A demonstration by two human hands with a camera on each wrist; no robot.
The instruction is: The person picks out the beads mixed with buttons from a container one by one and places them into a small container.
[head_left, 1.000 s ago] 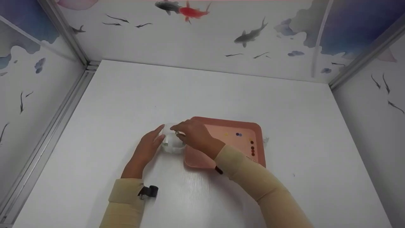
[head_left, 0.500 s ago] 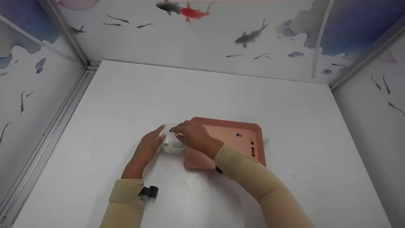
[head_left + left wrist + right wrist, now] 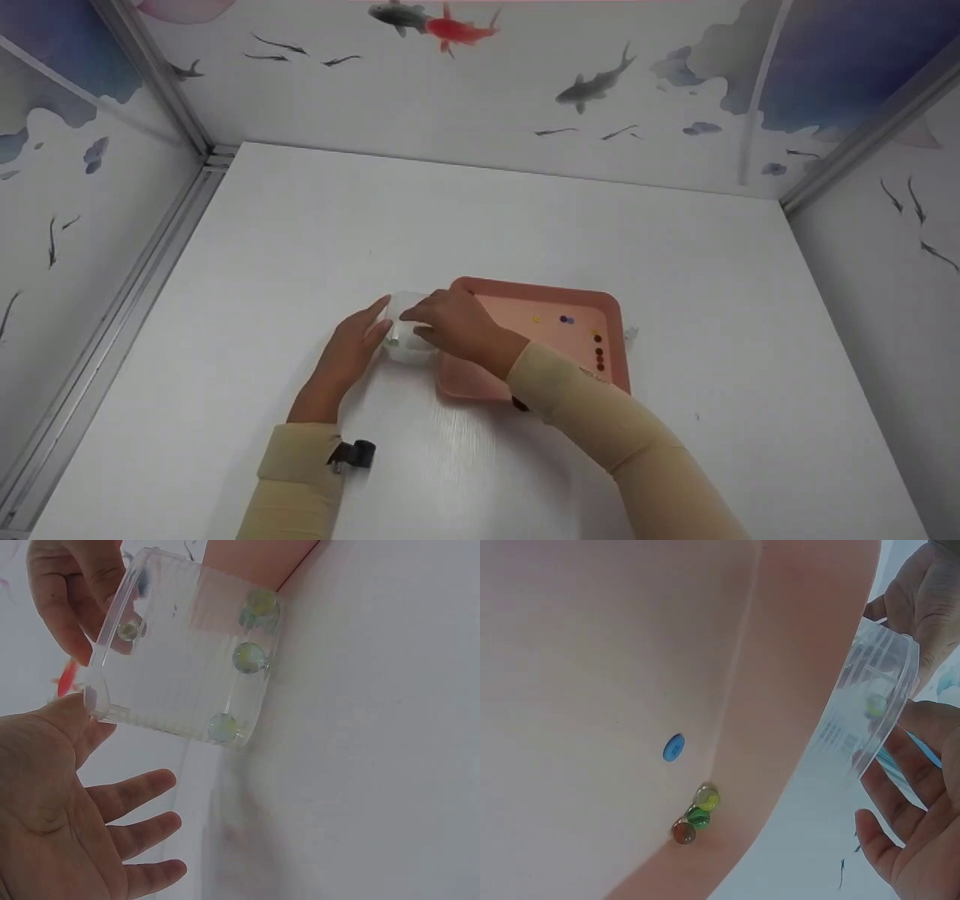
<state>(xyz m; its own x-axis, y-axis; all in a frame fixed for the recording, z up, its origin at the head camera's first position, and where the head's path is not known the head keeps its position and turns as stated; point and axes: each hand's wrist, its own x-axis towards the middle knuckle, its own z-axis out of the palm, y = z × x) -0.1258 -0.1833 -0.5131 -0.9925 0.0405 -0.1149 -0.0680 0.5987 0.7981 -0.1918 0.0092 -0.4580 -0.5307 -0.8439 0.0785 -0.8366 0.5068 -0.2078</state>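
In the head view, a clear plastic box [image 3: 411,351] stands against the left edge of a pink tray [image 3: 517,283]. My left hand [image 3: 351,352] holds the box's left side, thumb at the rim; in the left wrist view its other fingers [image 3: 139,832] spread away from the wall. My right hand [image 3: 457,326] is over the opening, thumb and fingers apart. Just below its fingertips, in the upper part of the box, shows a glass marble [image 3: 129,631]. Several marbles lie at the bottom, among them a yellow-green marble [image 3: 249,658] and a pale marble [image 3: 223,727].
On the tray lie a blue button [image 3: 673,748], several dark discs [image 3: 598,352] along the right side, and yellow, green and reddish marbles [image 3: 698,817] in a corner. Clear crumpled plastic [image 3: 631,331] is beside the tray's right edge. Fish-patterned panels [image 3: 480,90] enclose the white table [image 3: 322,217].
The marble between my right thumb and fingers has been let go into the box, and those fingers have parted slightly lower. My left hand and the tray have stayed in place.
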